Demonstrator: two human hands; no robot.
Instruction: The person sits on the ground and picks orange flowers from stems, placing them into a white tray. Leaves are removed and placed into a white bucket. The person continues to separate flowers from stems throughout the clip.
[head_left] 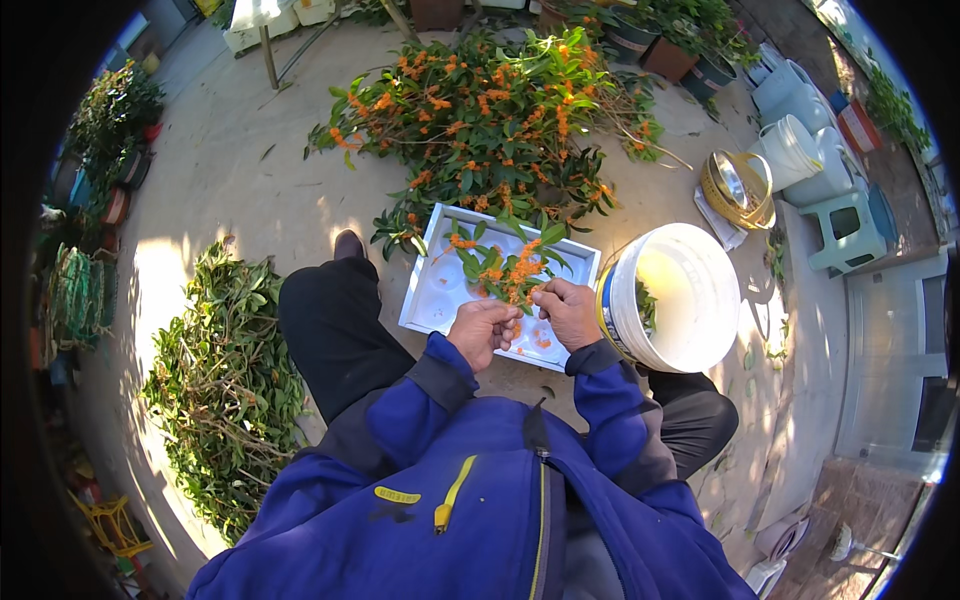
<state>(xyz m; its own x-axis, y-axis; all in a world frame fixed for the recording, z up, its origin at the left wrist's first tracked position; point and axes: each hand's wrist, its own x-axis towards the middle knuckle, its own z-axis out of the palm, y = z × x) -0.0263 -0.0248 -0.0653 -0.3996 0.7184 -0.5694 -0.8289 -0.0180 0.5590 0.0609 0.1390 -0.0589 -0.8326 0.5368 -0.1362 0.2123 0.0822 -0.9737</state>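
Observation:
Above a shallow white tray (421,296) I hold a leafy sprig with orange blossoms (522,272). My left hand (482,332) is closed, its fingertips pinched at the sprig's lower end. My right hand (568,312) pinches the sprig's right side among the blossoms; exactly what lies between those fingertips is hidden. Round hollows mark the tray's floor, and loose orange petals (540,343) lie there. Close by my right hand stands a white bucket (712,300), with some green leaves (646,306) inside.
A heap of orange-flowering branches (480,110) lies beyond the tray. To my left is a pile of green leafy branches (222,400). On the right are a yellow basket (748,208), a pale green stool (845,232) and white buckets (790,147). Potted plants (708,75) stand far right.

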